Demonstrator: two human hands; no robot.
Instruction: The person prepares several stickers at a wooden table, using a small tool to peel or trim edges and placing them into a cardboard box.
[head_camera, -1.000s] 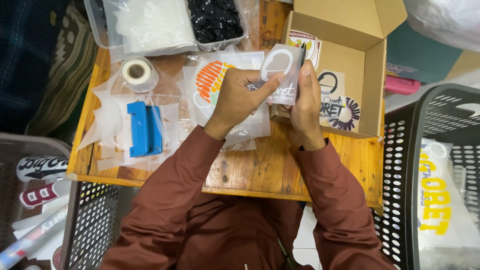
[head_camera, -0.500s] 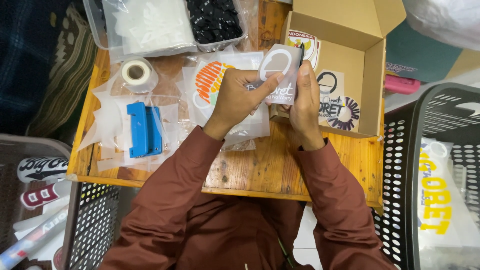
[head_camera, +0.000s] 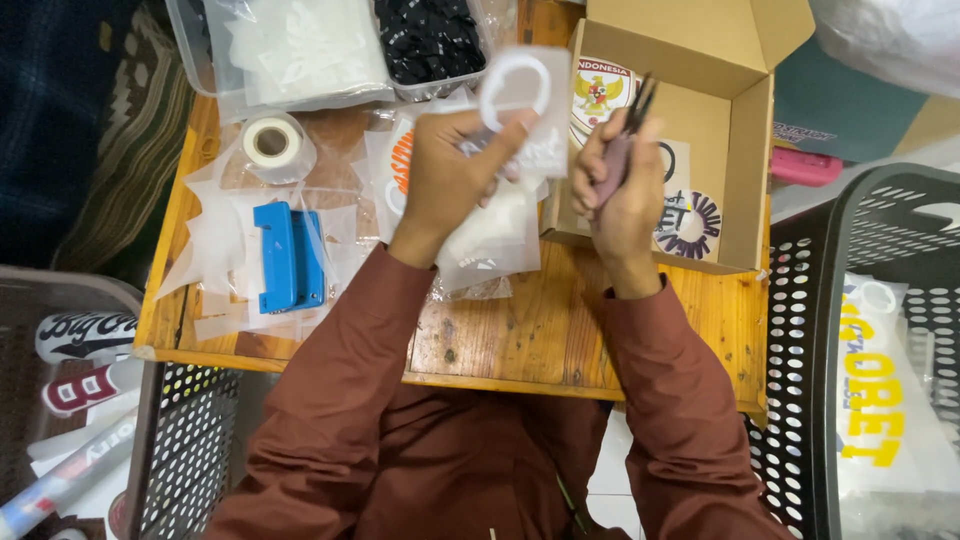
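My left hand (head_camera: 450, 175) holds up a clear plastic sleeve with a white ring-shaped item (head_camera: 515, 90) inside, above the wooden table (head_camera: 520, 330). My right hand (head_camera: 620, 185) is closed around small dark pliers (head_camera: 628, 130) whose tips point up, just right of the sleeve and apart from it. Under my hands lie more clear sleeves with stickers (head_camera: 490, 240). An open cardboard box (head_camera: 745, 130) with stickers inside stands right behind my right hand.
A roll of clear tape (head_camera: 272, 145) and a blue hole punch (head_camera: 288, 255) lie on the left of the table. Plastic tubs of white parts (head_camera: 300, 45) and black parts (head_camera: 430, 35) stand at the back. Black perforated baskets flank me, the right basket (head_camera: 800, 330) holding printed bags.
My hands have come apart. The left hand lifted the sleeve with the ring higher, and the right hand drew back to the right with the pliers.
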